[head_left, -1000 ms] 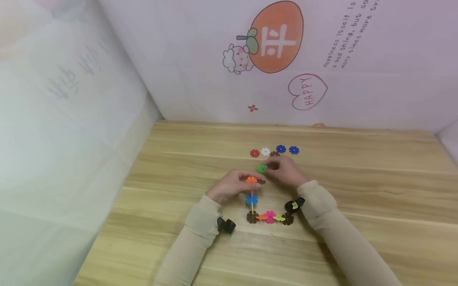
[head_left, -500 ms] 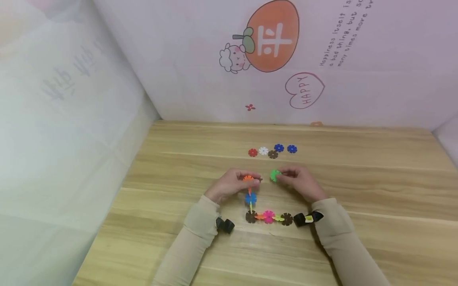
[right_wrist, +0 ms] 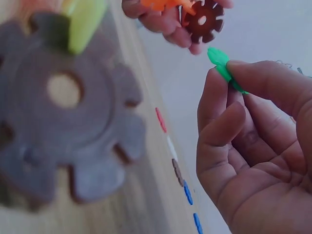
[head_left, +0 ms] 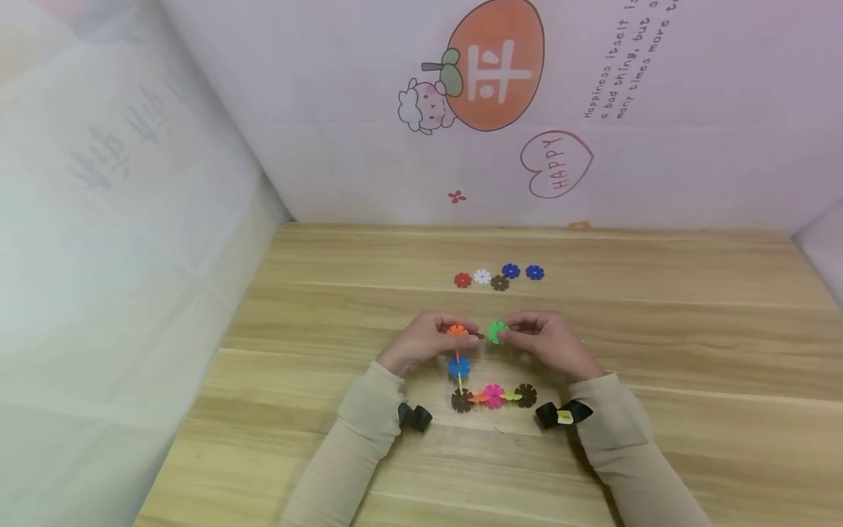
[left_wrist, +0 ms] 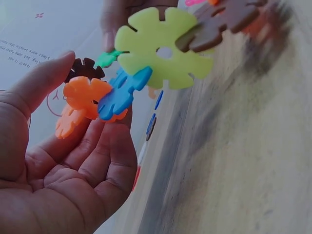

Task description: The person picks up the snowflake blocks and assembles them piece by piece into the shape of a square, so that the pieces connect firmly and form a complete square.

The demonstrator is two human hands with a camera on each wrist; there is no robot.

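My left hand [head_left: 428, 342] pinches the upper end of a chain of notched plastic discs, at an orange disc [left_wrist: 85, 95] with a brown disc [right_wrist: 204, 20] joined on its right. From there the chain runs down through a blue disc [head_left: 459, 367] and a yellow-green disc [left_wrist: 163, 48] to a brown corner disc [head_left: 462, 400]. It then turns right through a pink disc [head_left: 494, 396] to another brown disc [head_left: 525, 395]. Between thumb and fingers, my right hand [head_left: 546, 340] pinches a green disc [head_left: 497, 332], close to the right of the brown disc at the left fingertips.
Loose discs lie in a row on the wooden table [head_left: 658, 351] beyond the hands: red [head_left: 463, 280], white [head_left: 482, 277], brown [head_left: 500, 283] and two blue ones [head_left: 535, 272]. A printed cloth wall [head_left: 369, 146] stands behind the table.
The right hand has drawn back from near the loose discs with the green disc, then moved slightly left toward the left hand. The left hand has stayed nearly still.
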